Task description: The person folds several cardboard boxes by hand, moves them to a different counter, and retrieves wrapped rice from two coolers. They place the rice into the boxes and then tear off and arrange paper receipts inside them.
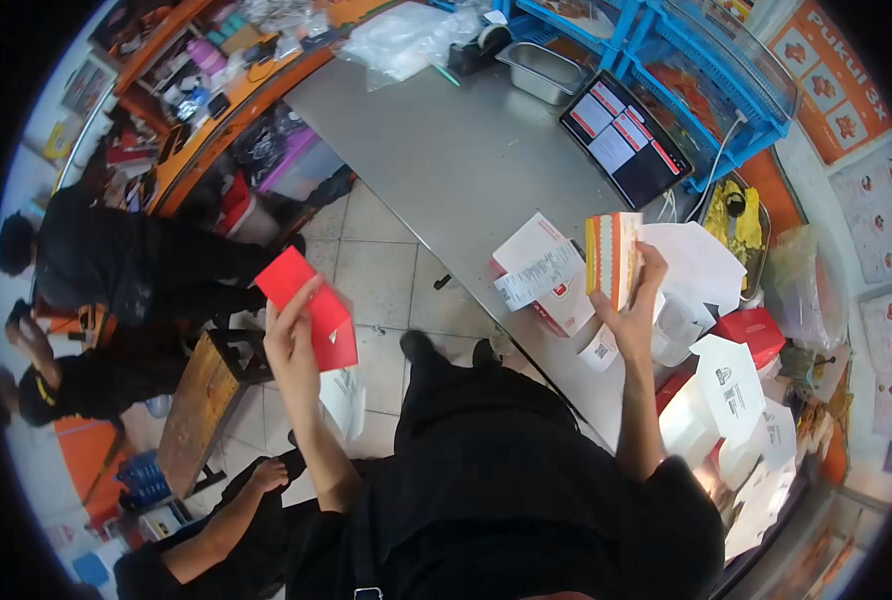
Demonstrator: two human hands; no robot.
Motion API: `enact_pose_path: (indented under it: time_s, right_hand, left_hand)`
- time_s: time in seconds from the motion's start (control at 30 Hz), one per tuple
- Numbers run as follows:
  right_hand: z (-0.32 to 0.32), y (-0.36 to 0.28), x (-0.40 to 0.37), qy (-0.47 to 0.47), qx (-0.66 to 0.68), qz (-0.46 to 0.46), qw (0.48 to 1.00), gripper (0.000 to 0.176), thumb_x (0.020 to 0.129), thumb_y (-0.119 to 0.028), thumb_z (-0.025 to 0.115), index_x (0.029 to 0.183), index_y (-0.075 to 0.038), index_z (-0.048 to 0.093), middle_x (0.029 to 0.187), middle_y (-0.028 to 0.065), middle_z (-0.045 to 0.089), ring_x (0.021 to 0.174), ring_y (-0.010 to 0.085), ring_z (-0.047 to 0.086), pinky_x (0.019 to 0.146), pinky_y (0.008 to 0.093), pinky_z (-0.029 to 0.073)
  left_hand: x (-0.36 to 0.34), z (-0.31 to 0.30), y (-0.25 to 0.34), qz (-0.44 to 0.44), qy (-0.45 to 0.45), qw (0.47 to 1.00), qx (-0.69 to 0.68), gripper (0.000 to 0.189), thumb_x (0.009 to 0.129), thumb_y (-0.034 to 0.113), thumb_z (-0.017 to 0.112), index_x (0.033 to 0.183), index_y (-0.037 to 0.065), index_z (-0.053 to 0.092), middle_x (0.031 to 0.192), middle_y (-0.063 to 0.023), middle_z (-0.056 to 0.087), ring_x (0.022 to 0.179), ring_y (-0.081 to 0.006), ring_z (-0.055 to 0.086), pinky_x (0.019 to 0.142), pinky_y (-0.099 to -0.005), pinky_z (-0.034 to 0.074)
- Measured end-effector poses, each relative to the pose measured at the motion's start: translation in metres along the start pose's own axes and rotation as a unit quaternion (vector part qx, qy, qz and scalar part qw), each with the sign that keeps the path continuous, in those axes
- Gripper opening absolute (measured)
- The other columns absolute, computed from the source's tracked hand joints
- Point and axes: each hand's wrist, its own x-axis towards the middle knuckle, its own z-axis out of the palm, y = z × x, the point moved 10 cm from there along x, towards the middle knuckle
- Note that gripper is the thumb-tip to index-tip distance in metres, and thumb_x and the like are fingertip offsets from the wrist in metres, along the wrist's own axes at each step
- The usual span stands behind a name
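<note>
My left hand is closed on a flat red paper carton, held out over the floor. A whitish bag-like piece shows just below that carton. Over the counter's edge, my right hand grips a small orange, white and yellow printed carton between thumb and fingers. Close beside it on the counter stands a white and red box with a printed receipt lying across it. Clear plastic cups stand by my right wrist, near a white open flap.
The steel counter carries a tablet, a metal pan and blue racks. Open white cartons and a red box sit at right. People work at left around a wooden bench.
</note>
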Motion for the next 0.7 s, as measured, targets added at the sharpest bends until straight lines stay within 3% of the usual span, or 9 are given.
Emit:
enact_pose_path:
  time_s: [0.03, 0.07, 0.1, 0.13, 0.23, 0.27, 0.47, 0.63, 0.7]
  right_hand:
    - [-0.001, 0.004, 0.002, 0.009, -0.006, 0.008, 1.0, 0.081, 0.058, -0.019, 0.078, 0.127, -0.004, 0.038, 0.137, 0.023, 0.032, 0.126, 0.0349, 0.035, 0.106, 0.0462, 0.029]
    - [0.003, -0.005, 0.002, -0.003, -0.076, -0.049, 0.996, 0.083, 0.057, -0.019, 0.078, 0.128, -0.004, 0.037, 0.137, 0.0236, 0.032, 0.128, 0.0362, 0.034, 0.107, 0.0462, 0.028]
    - [0.008, -0.013, 0.0, -0.014, -0.146, -0.104, 0.984, 0.085, 0.056, -0.019, 0.078, 0.129, -0.004, 0.037, 0.138, 0.0242, 0.032, 0.13, 0.0374, 0.033, 0.108, 0.0462, 0.027]
    - [0.02, -0.002, -0.003, -0.063, -0.22, -0.106, 0.968, 0.088, 0.054, -0.021, 0.08, 0.129, -0.002, 0.038, 0.143, 0.0248, 0.029, 0.132, 0.04, 0.029, 0.109, 0.0466, 0.025]
    - [0.066, 0.01, -0.011, -0.209, -0.435, -0.107, 0.869, 0.097, 0.053, -0.024, 0.083, 0.14, -0.023, 0.041, 0.148, 0.0233, 0.023, 0.132, 0.0416, 0.03, 0.107, 0.0529, 0.024]
    - [0.062, 0.012, -0.009, -0.197, -0.412, -0.082, 0.886, 0.1, 0.054, -0.023, 0.084, 0.142, -0.037, 0.037, 0.147, 0.0242, 0.024, 0.132, 0.0416, 0.03, 0.106, 0.0548, 0.024]
    - [0.059, 0.033, -0.008, -0.234, -0.482, 0.05, 0.843, 0.111, 0.048, -0.028, 0.087, 0.144, -0.041, 0.032, 0.131, 0.0256, 0.035, 0.122, 0.0405, 0.038, 0.102, 0.055, 0.027]
    - [0.11, 0.039, 0.033, -0.216, -0.471, 0.003, 0.855, 0.12, 0.044, -0.03, 0.088, 0.147, -0.041, 0.026, 0.111, 0.0189, 0.046, 0.107, 0.0372, 0.044, 0.096, 0.0531, 0.03]
    - [0.158, 0.045, 0.075, -0.219, -0.446, -0.004, 0.868, 0.123, 0.045, -0.03, 0.088, 0.148, -0.042, 0.022, 0.11, 0.0175, 0.049, 0.107, 0.0362, 0.044, 0.094, 0.051, 0.031]
  left_hand:
    - [0.017, 0.018, 0.004, 0.049, -0.042, 0.992, 0.109, 0.043, 0.088, -0.002, 0.046, 0.131, 0.003, 0.054, 0.124, -0.0124, 0.055, 0.112, -0.0166, 0.053, 0.095, -0.0266, 0.039]
    - [0.032, 0.035, -0.002, -0.031, -0.045, 0.992, 0.117, 0.039, 0.087, -0.004, 0.042, 0.121, 0.0, 0.06, 0.122, -0.0136, 0.055, 0.108, -0.0174, 0.055, 0.091, -0.0256, 0.04]
    - [0.046, 0.056, 0.004, 0.043, -0.054, 0.99, 0.123, 0.046, 0.084, -0.006, 0.042, 0.125, 0.005, 0.06, 0.109, -0.0136, 0.057, 0.073, -0.0154, 0.054, 0.066, -0.0325, 0.045]
    - [0.061, 0.079, 0.002, 0.059, -0.08, 0.983, 0.153, 0.045, 0.084, -0.005, 0.043, 0.125, 0.006, 0.06, 0.107, -0.0144, 0.055, 0.07, -0.0164, 0.053, 0.065, -0.0313, 0.045]
    - [0.097, 0.142, -0.005, 0.083, -0.158, 0.972, 0.154, 0.045, 0.083, -0.004, 0.045, 0.124, 0.007, 0.06, 0.104, -0.0154, 0.052, 0.064, -0.0186, 0.051, 0.064, -0.0304, 0.045]
    - [0.108, 0.16, -0.006, 0.087, -0.195, 0.967, 0.137, 0.045, 0.083, -0.004, 0.046, 0.124, 0.007, 0.06, 0.102, -0.0156, 0.051, 0.063, -0.0199, 0.05, 0.064, -0.0306, 0.045]
    - [0.169, 0.191, -0.009, 0.085, -0.272, 0.958, 0.042, 0.04, 0.087, -0.003, 0.046, 0.123, 0.006, 0.061, 0.105, -0.0105, 0.053, 0.075, -0.0154, 0.055, 0.063, -0.0263, 0.046]
    - [0.225, 0.143, -0.041, 0.153, -0.18, 0.971, 0.019, 0.037, 0.092, -0.001, 0.049, 0.128, 0.002, 0.056, 0.128, -0.0126, 0.052, 0.109, -0.0192, 0.054, 0.083, -0.0263, 0.047]
    - [0.249, 0.111, -0.074, 0.064, -0.121, 0.981, -0.139, 0.053, 0.091, 0.002, 0.054, 0.142, 0.004, 0.04, 0.131, -0.0109, 0.053, 0.102, -0.015, 0.056, 0.08, -0.0248, 0.046]
